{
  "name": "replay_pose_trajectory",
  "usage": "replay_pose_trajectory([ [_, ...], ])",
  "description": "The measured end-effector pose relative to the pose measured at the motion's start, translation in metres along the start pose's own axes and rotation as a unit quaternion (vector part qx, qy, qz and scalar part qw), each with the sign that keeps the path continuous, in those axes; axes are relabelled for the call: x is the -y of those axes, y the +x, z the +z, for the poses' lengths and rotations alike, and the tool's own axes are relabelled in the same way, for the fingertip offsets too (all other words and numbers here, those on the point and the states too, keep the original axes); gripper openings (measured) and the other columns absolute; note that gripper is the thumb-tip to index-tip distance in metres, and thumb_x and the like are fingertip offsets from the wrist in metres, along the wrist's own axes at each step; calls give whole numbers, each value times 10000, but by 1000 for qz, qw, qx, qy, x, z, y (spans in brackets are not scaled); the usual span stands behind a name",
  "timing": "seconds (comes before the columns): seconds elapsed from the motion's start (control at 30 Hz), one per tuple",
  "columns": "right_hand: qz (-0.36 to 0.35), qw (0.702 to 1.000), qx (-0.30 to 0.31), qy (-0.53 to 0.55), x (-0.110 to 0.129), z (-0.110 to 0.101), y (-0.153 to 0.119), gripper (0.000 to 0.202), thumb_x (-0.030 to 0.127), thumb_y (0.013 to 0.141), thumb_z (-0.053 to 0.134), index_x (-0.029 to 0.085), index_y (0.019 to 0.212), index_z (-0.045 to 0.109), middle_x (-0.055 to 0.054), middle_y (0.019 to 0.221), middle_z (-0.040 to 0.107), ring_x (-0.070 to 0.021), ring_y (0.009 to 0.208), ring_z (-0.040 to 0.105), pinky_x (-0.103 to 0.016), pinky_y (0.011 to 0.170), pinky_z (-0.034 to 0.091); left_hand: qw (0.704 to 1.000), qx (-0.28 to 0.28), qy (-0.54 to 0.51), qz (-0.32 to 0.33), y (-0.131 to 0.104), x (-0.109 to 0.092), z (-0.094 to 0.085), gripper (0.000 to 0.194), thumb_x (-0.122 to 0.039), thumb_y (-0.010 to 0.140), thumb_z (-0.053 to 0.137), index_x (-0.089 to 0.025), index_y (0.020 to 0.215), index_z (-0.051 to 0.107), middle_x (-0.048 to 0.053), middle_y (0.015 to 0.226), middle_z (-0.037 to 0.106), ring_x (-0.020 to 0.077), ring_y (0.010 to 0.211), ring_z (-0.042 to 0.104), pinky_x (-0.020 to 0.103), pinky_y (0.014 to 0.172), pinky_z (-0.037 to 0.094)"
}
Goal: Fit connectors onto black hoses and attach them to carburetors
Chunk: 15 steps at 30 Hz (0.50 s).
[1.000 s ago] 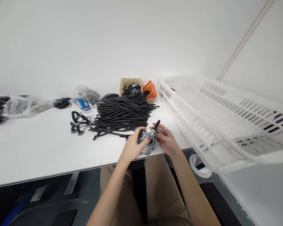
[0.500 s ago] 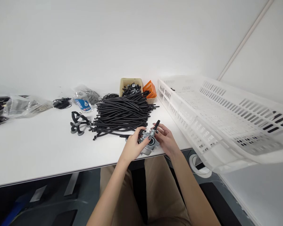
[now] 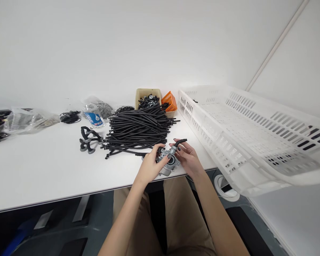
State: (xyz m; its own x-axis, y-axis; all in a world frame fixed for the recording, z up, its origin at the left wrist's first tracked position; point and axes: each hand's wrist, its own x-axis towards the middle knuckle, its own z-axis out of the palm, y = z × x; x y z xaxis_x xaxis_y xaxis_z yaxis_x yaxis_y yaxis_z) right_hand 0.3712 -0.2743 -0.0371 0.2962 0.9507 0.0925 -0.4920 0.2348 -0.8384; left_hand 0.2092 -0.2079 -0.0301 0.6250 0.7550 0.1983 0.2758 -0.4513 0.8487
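Note:
A silver metal part with a round opening point(image 3: 166, 170) rests at the table's front edge, and my left hand point(image 3: 151, 164) grips it from the left. On its upper right, a short black rubber piece point(image 3: 180, 142) bends to the right. My right hand point(image 3: 188, 159) has its fingers closed round the fitting at the base of that black piece. Behind my hands lies a big pile of black tubes point(image 3: 138, 128). Several black pieces with grey round ends point(image 3: 88, 140) are left of the pile.
A large white perforated crate point(image 3: 202, 133) takes up the right side. At the back are a cream bin point(image 3: 137, 96) of small parts, an orange basket point(image 3: 170, 101), a clear container with a blue label point(image 3: 94, 118) and plastic bags point(image 3: 29, 120). The white table point(image 3: 56, 170) reaches left.
The black rubber piece has swung from pointing up to bending right. The fingers of my right hand have shifted slightly; my left hand has stayed in place.

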Motion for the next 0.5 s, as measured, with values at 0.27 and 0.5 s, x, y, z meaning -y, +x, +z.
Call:
replay_pose_trajectory([
  [0.27,1,1000,-10,-8,-2,-1,1,393,319,647,877,258,1013,747,-19,981,715,-152,881,623,-261,812,496,1000,1,0,-5,0,-1,0,424,-390,877,555,-229,1268,528,21,900,685,211,855,631,315,837,462],
  [0.5,-6,999,-17,-37,-5,-2,4,400,321,655,872,262,1026,734,-5,963,679,-115,778,578,-232,729,489,1000,1,6,-10,-1,-4,-1,430,-408,882,547,-228,1272,519,24,919,688,211,867,631,308,827,454],
])
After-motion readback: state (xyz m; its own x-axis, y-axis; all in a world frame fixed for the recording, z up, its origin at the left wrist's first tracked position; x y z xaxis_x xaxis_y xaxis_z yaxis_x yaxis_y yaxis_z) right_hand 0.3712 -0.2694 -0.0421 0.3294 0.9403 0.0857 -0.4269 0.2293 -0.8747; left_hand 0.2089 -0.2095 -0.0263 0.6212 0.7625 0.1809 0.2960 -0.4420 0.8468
